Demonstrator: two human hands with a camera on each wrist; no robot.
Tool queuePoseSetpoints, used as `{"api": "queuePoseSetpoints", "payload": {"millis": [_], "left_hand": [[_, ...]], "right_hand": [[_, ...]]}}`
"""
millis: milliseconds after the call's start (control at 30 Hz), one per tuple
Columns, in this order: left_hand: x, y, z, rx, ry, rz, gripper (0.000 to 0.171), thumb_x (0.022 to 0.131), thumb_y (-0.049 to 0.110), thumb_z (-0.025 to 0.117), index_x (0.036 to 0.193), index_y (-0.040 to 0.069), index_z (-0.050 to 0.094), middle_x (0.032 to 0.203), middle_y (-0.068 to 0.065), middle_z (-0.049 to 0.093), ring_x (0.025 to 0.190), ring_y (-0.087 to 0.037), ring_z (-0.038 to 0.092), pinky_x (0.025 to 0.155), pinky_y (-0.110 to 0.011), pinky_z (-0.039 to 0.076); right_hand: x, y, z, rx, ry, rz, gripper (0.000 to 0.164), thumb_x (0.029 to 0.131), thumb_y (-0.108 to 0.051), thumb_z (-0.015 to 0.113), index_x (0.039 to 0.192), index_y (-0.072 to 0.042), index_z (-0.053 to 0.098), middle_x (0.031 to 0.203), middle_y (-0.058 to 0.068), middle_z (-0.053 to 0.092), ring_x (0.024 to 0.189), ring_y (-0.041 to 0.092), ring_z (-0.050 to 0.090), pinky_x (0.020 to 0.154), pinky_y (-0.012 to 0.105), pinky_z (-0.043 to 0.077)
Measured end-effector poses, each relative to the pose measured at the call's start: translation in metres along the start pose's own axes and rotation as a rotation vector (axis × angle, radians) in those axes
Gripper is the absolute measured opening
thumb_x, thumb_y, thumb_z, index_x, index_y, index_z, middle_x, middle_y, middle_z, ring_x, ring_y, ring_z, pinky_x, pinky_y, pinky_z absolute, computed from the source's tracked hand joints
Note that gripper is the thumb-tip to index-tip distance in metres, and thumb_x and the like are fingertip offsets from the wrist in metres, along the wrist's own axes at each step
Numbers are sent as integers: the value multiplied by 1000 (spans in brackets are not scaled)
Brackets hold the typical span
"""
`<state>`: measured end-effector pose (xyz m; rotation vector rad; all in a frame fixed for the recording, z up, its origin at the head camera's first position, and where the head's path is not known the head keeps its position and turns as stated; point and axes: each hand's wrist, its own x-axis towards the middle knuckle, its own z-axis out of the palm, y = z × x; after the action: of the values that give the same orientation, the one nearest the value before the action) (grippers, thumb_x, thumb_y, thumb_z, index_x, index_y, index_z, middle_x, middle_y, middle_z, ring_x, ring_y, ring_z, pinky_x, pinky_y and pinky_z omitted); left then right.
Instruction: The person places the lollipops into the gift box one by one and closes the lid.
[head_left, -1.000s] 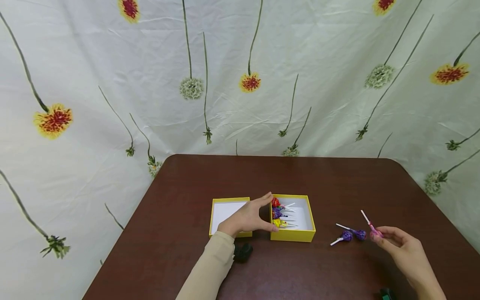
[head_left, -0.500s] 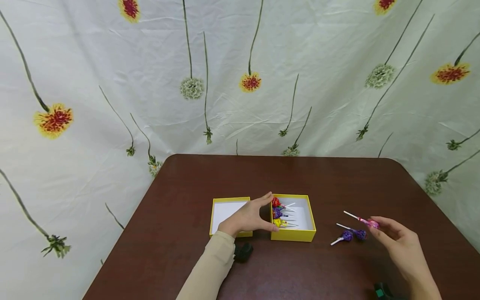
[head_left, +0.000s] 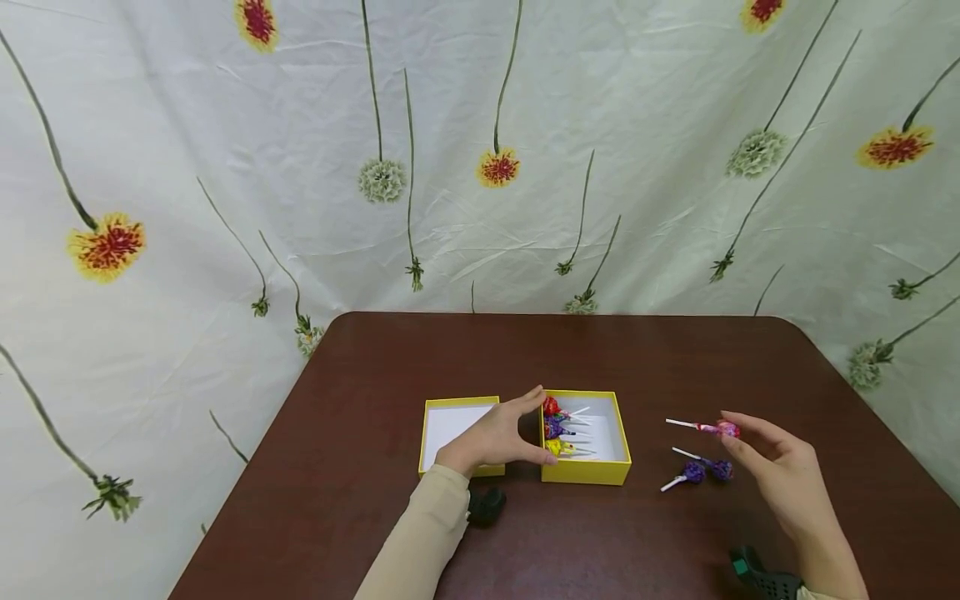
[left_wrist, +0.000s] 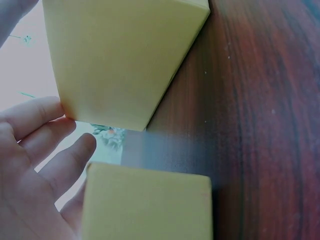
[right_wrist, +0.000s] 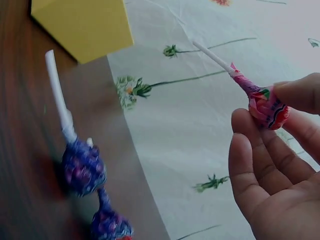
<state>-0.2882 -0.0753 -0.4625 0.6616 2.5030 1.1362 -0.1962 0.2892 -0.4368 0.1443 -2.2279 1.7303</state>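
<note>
In the head view my right hand [head_left: 783, 475] pinches a pink lollipop [head_left: 727, 428] by its wrapped head, the white stick pointing left. The right wrist view shows the thumb and fingertips around that pink lollipop [right_wrist: 267, 107], raised above the table. Below it lie two purple lollipops [head_left: 693, 472], heads side by side. My left hand [head_left: 498, 433] spans the left side of a yellow box [head_left: 587, 472], thumb at the front corner and fingers at the back corner. Inside the box, red, purple and yellow lollipops [head_left: 555, 427] line the left side, sticks pointing right.
A yellow lid [head_left: 457, 421] with a white inside lies left of the box, partly behind my left hand. The brown table [head_left: 337, 467] ends in front of a white flowered cloth [head_left: 300, 125]. Dark wrist devices [head_left: 765, 575] sit at both wrists.
My right hand has moved left and farther back with the pink lollipop, whose stick has swung from pointing up to nearly level. My left hand stays on the box.
</note>
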Motion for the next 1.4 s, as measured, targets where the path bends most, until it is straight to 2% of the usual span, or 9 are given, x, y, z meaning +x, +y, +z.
{"api": "queuePoseSetpoints", "payload": {"millis": [167, 267, 500, 700, 867, 1000, 1233, 1400], "left_hand": [[0, 0, -1, 4, 8, 1, 102, 76, 49, 84, 159, 24, 30, 168, 10, 20, 154, -24, 24, 122, -53, 27], [0, 0, -1, 3, 5, -1, 102, 77, 49, 84, 159, 25, 29, 168, 10, 20, 154, -25, 23, 122, -54, 27], [-1, 0, 0, -10, 1, -2, 101, 77, 48, 84, 159, 23, 29, 168, 8, 20, 155, -24, 22, 122, -52, 28], [-1, 0, -2, -6, 2, 4, 101, 78, 47, 84, 159, 22, 30, 168, 7, 20, 154, -24, 22, 122, -52, 28], [-1, 0, -1, -12, -4, 5, 101, 78, 47, 84, 159, 22, 29, 168, 7, 19, 154, -23, 22, 122, -52, 29], [-1, 0, 0, -10, 2, 1, 101, 78, 47, 84, 159, 23, 29, 168, 7, 19, 154, -24, 23, 121, -52, 29], [-3, 0, 1, -1, 1, 11, 100, 78, 47, 84, 159, 22, 30, 168, 5, 21, 154, -24, 25, 120, -50, 32], [-3, 1, 0, -1, 6, 21, 99, 78, 46, 84, 159, 21, 31, 168, 6, 21, 154, -23, 25, 121, -50, 31]], "right_hand": [[6, -8, 9, 81, -13, -36, 24, 93, 3, 67, 115, -7, 70, 98, -18, 75, 88, -4, 67, 70, 11, 52], [11, -13, 14, 81, -23, -67, 24, 92, 5, 67, 114, -4, 71, 97, -18, 75, 88, -4, 68, 72, 11, 53], [21, -23, 25, -113, -45, -103, 27, 95, -3, 67, 121, 1, 70, 98, -23, 72, 87, -5, 66, 74, 11, 53], [30, -32, 32, -130, -101, -128, 29, 96, -3, 64, 124, 6, 65, 99, -23, 71, 89, -5, 68, 77, 11, 55], [36, -40, 40, -169, -128, -101, 28, 95, -9, 69, 120, 2, 64, 98, -24, 70, 87, -2, 69, 74, 13, 56], [43, -45, 48, -152, -158, -99, 24, 93, -9, 72, 113, 2, 64, 95, -20, 71, 83, 1, 70, 71, 17, 57], [51, -51, 58, -165, -231, -108, 25, 93, -11, 72, 114, 1, 68, 95, -16, 71, 83, 3, 69, 68, 20, 57], [57, -58, 65, -186, -284, -87, 27, 92, -14, 72, 117, -1, 70, 100, -3, 74, 84, 4, 69, 66, 26, 58]]}}
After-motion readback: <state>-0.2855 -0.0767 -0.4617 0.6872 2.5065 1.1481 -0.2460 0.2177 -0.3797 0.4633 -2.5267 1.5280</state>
